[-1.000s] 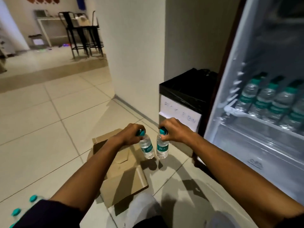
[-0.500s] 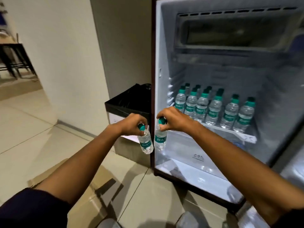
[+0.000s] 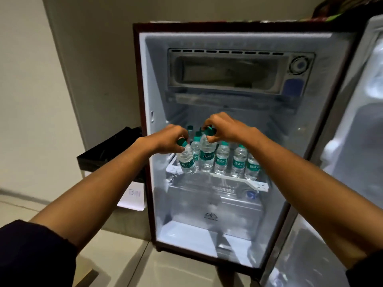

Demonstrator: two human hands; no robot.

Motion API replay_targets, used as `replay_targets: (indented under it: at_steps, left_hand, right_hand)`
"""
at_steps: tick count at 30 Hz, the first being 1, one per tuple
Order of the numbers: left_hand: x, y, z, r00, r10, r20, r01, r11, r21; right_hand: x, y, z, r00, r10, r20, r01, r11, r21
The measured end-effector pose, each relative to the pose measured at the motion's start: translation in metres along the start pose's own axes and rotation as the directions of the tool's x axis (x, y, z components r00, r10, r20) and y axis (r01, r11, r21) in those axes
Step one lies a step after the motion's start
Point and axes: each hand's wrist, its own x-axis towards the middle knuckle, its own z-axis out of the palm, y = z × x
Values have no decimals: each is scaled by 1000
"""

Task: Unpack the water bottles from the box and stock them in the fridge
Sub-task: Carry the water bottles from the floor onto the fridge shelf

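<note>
Open fridge [image 3: 244, 27] stood on pale tiled floor [image 3: 128, 262] against beige wall. Left hand [image 3: 165, 139] gripped tilted bottle [image 3: 187, 160] by cap, right hand [image 3: 223, 129] gripped upright bottle [image 3: 206, 157], both at fridge shelf [image 3: 255, 184] front. Black-lined bin [image 3: 107, 154] left of fridge.

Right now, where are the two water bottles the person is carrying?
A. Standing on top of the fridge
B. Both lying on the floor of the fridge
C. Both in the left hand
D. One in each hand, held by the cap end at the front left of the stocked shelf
D: the left hand grips one bottle and the right hand the other bottle, both by the cap end, at the shelf.
</note>
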Motion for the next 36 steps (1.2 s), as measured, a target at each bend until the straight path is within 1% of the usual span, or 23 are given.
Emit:
replay_targets:
  at_steps: [4,9,12,15,20,22,28,31,32,34,36]
  left_hand:
    - [30,15,-5,996,39,-78,-37,999,26]
    - [61,22,-6,979,76,-191,-70,997,42]
    - [75,29,5,962,86,-259,-75,996,51]
    - [86,40,23,944,91,-316,-78,996,54]
    - [102,54,54,900,82,-428,-92,996,-4]
    - [112,59,62,895,69,-441,-94,995,-34]
    - [149,58,79,895,62,-442,-115,989,-93]
    - [168,52,89,898,53,-437,-114,987,-113]
    - [173,49,92,903,42,-428,-103,987,-120]
    - [186,43,99,921,4,-389,-65,988,-143]
    - [198,38,106,939,-34,-343,-32,982,-184]
  right_hand:
    - [1,24,-25,997,66,-37,-68,997,-48]
    - [-2,50,-46,979,142,-149,-153,986,-69]
    - [-7,61,-42,969,158,-192,-184,974,-130]
    - [-13,70,-31,958,202,-206,-241,952,-191]
    - [-24,82,-3,918,286,-273,-356,900,-253]
    - [-29,89,9,908,309,-283,-383,887,-260]
    - [-24,120,32,883,367,-294,-425,889,-167]
    - [-19,135,40,875,391,-285,-457,863,-218]
    - [-18,140,43,886,373,-275,-444,853,-274]
    - [-12,148,48,902,363,-234,-426,839,-339]
    - [-4,157,56,902,364,-232,-428,826,-367]
